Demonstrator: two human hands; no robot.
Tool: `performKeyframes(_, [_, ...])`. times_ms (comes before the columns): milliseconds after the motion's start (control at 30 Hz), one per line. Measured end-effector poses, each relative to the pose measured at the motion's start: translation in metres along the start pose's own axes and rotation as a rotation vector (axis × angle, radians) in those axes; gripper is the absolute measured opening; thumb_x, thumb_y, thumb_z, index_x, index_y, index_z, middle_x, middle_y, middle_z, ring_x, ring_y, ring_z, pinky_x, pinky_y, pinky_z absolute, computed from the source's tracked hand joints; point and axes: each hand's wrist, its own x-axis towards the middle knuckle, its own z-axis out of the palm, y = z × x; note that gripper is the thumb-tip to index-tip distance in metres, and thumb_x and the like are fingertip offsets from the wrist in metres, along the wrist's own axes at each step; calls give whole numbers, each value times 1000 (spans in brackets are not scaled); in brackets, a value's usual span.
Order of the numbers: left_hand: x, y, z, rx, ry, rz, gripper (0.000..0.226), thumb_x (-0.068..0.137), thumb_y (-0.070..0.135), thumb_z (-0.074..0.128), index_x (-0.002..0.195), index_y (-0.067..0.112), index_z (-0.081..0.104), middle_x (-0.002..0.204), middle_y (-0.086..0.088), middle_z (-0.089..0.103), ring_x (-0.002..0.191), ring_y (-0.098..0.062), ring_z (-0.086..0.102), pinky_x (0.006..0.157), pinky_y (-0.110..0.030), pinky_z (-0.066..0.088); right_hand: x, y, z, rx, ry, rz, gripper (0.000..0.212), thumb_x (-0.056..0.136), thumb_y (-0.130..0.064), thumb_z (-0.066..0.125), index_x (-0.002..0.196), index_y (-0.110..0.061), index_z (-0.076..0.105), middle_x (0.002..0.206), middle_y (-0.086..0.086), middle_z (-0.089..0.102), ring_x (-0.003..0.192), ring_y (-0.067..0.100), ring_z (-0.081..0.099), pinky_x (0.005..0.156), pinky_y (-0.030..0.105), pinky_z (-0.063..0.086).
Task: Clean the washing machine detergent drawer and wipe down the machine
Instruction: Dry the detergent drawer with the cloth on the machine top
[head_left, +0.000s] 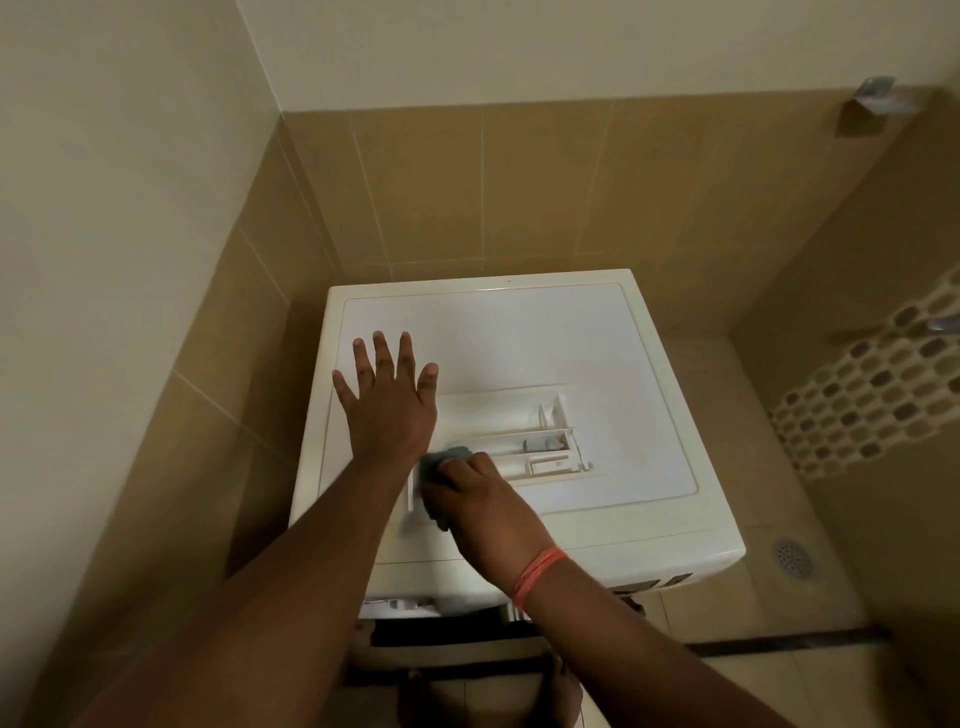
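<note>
Drawer (524, 447) lies on top of washer (519, 322), near front edge. R hand (480, 499) curled round blue-grey cloth (441, 462), pressing it at drawer's left end. L hand (389, 395) flat, fingers spread, on lid just left of drawer.

The single head-worn camera looks forward and steeply down from above the washing machine (519, 364), close enough that both forearms enter from 6 o'clock. Its wide lens bends the tiled walls (519, 182) outward. The machine's top fills the centre, the room's corner lies toward 12 o'clock, and the floor drain (792, 558) sits near 4 o'clock.
</note>
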Motion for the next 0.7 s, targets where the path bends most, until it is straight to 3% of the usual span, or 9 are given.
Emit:
performKeyframes(67, [0, 0, -1, 44, 14, 24, 80, 89, 66, -15, 157, 28, 2, 165, -6, 1, 152, -31, -6, 119, -61, 3, -4, 7, -4, -11, 13, 15, 28, 81, 0, 65, 104, -15, 68, 109, 3, 60, 100, 22, 48, 75, 32, 52])
performKeyframes(133, [0, 0, -3, 79, 26, 53, 78, 91, 66, -11, 157, 28, 3, 165, -7, 2, 152, -32, -4, 118, -62, 5, -20, 29, -16, -44, 1, 102, 35, 86, 2, 57, 116, -14, 67, 117, 5, 56, 108, 23, 45, 88, 36, 47])
performKeyframes(200, [0, 0, -5, 92, 38, 88, 77, 93, 66, -9, 157, 27, 6, 165, -8, 4, 152, -33, -2, 118, -63, 7, -41, 55, -36, -121, 15, 208, 40, 85, 4, 55, 120, -13, 66, 121, 8, 56, 111, 26, 47, 91, 36, 44])
performKeyframes(333, [-8, 5, -9, 72, 60, 145, 75, 95, 67, -5, 157, 27, 9, 165, -8, 5, 152, -32, -2, 117, -63, 9, -62, 87, -56, -191, 85, 328, 48, 61, 16, 77, 102, -9, 75, 104, 9, 68, 83, 33, 60, 67, 35, 56])
performKeyframes(500, [-33, 12, -6, 73, 24, 160, 77, 93, 69, -7, 157, 29, 8, 165, -6, 1, 151, -33, -5, 118, -62, 6, -37, 51, -40, -176, 89, 232, 29, 72, 3, 62, 93, -16, 71, 103, 1, 64, 86, 26, 54, 70, 28, 46])
performKeyframes(633, [-45, 11, -4, 52, -18, 135, 81, 89, 70, -14, 157, 30, 6, 165, -6, -2, 151, -32, -8, 119, -61, 6, -23, 24, -29, -186, 42, 111, 26, 67, -5, 71, 80, -26, 66, 97, -12, 62, 82, 17, 51, 71, 25, 31])
performKeyframes(700, [-47, 8, -8, -14, -18, 115, 84, 86, 70, -19, 157, 30, 3, 165, -4, -5, 151, -29, -11, 120, -59, 4, -26, 30, -33, -220, 41, 142, 29, 64, -7, 72, 82, -29, 67, 99, -15, 63, 83, 19, 55, 72, 27, 31])
